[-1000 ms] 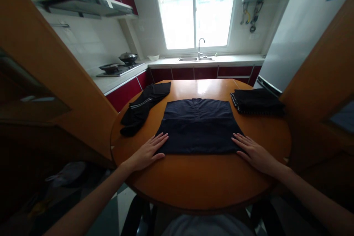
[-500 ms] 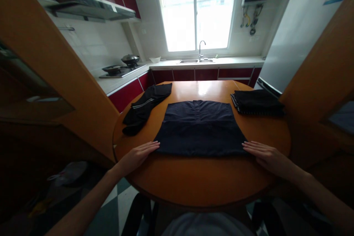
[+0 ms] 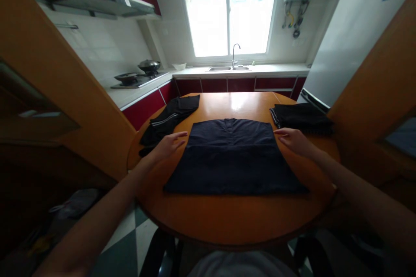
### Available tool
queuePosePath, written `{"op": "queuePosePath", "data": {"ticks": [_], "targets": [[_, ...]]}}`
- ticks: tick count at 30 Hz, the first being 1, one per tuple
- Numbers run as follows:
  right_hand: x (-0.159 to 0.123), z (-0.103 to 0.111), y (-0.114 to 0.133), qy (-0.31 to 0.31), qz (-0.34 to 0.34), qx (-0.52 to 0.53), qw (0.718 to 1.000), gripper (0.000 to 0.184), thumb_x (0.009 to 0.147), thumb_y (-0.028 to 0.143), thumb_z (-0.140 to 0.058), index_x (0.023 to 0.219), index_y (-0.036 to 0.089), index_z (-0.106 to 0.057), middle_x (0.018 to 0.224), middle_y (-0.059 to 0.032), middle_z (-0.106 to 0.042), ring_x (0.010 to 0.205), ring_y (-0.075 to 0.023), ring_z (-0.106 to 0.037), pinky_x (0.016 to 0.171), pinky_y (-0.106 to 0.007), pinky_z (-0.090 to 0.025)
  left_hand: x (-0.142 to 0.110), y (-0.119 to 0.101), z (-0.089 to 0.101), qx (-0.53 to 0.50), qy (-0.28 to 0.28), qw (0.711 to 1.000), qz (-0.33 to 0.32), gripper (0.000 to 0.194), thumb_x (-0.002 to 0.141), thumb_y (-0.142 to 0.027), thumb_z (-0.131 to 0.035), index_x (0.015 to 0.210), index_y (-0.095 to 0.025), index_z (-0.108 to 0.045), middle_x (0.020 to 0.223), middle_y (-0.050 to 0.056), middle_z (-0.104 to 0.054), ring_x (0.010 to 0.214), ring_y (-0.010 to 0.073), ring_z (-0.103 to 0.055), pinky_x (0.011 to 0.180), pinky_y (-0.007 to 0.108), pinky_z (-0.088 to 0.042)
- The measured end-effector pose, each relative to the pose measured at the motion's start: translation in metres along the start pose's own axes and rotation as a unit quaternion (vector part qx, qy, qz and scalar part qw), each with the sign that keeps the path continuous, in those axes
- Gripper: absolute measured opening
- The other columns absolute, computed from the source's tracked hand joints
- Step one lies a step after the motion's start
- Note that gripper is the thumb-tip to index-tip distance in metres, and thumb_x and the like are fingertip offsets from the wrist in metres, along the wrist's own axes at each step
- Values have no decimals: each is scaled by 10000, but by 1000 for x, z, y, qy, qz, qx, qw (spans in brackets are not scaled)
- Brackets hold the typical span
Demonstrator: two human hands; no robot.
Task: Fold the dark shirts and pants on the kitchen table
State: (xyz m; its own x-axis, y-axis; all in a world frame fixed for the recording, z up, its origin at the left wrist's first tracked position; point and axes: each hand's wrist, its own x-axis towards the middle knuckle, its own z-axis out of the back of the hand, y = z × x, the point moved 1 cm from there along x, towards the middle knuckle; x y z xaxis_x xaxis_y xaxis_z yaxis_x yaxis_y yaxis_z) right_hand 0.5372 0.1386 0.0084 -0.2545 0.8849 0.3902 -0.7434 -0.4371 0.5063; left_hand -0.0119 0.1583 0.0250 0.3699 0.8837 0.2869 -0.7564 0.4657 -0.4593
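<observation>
Head view: both arms reach forward over the round table (image 3: 234, 220) from its near side, elbows set wide, one hand at each side of the navy garment (image 3: 232, 166). The left forearm rises from seven o'clock and slants toward one; its hand (image 3: 169, 143) lies at about ten o'clock from the garment's middle, fingers stretched toward two or three, thumb parted from them. The right forearm comes in from four o'clock and slants toward ten; its hand (image 3: 295, 140) lies at about two o'clock, fingers loosely bent and pointing between nine and ten, parted from the thumb. Both sets of fingertips are just beside the cloth's edges; whether they touch cannot be told.

The garment lies flat mid-table, its wider edge toward six o'clock. Striped black clothing (image 3: 173, 114) rests at the table's ten o'clock, a folded black pile (image 3: 302, 117) at two.
</observation>
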Motion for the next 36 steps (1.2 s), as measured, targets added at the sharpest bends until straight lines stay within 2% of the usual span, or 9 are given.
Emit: {"op": "queuePosePath", "data": {"ticks": [6,11,15,18,20,23,28,33,36], "targets": [[101,-42,-18,75,-101,-133,983,326,854,163,-624,1162,140,-729,1187,-124,-728,1126,-244,-671,1018,-320,-487,117,39,-30,97,25,986,136,479,864,-388,-646,1260,-117,-656,1332,157,-650,1217,256,-627,1043,295,-456],[137,-61,-35,103,-170,-190,961,380,808,221,-739,1175,127,-715,1220,-185,-693,1184,-301,-634,1028,-366,-472,165,56,-49,123,46,974,185,454,761,-351,-769,1142,-112,-705,1132,161,-734,1087,299,-686,932,306,-508],[146,-66,-40,117,-197,-217,949,380,817,270,-747,1171,139,-707,1226,-199,-661,1185,-327,-611,993,-402,-484,185,67,-53,126,62,970,196,469,730,-311,-800,1127,-82,-703,1048,165,-733,1010,309,-700,896,334,-521],[135,-68,-25,90,-111,-206,968,363,876,275,-677,1219,154,-675,1280,-178,-616,1233,-311,-555,1031,-396,-453,180,61,-52,126,52,978,157,510,746,-311,-782,1214,-138,-674,1231,143,-662,1169,300,-623,989,339,-474],[117,-69,-7,65,-11,-168,984,313,906,266,-631,1199,163,-674,1246,-152,-623,1206,-285,-559,1038,-378,-444,166,45,-53,122,32,990,68,435,833,-334,-687,1237,-174,-663,1287,115,-622,1217,273,-579,1026,337,-443],[82,-68,18,79,80,-109,988,229,946,292,-566,1110,195,-693,1160,-112,-649,1124,-261,-588,1001,-370,-453,133,13,-56,88,56,992,-65,315,947,-392,-527,1098,-181,-705,1095,91,-672,1026,228,-636,925,315,-472],[43,-53,21,192,47,-30,980,285,956,403,-532,897,187,-710,892,-75,-670,810,-208,-621,757,-323,-482,78,-6,-55,1,214,974,-73,405,949,-538,-513,893,-181,-695,851,41,-669,780,176,-612,712,253,-455],[30,-35,8,263,-13,58,963,368,886,501,-593,869,153,-708,787,-60,-682,708,-191,-599,646,-293,-456,52,11,-42,-57,263,963,-26,441,899,-586,-572,907,-161,-689,778,18,-651,699,154,-572,625,232,-425],[31,-29,11,251,-14,68,965,363,865,498,-599,827,153,-706,776,-64,-695,717,-200,-609,667,-302,-464,49,14,-36,-74,241,967,-22,426,896,-571,-583,878,-159,-691,784,21,-663,723,160,-584,652,236,-436]]}}
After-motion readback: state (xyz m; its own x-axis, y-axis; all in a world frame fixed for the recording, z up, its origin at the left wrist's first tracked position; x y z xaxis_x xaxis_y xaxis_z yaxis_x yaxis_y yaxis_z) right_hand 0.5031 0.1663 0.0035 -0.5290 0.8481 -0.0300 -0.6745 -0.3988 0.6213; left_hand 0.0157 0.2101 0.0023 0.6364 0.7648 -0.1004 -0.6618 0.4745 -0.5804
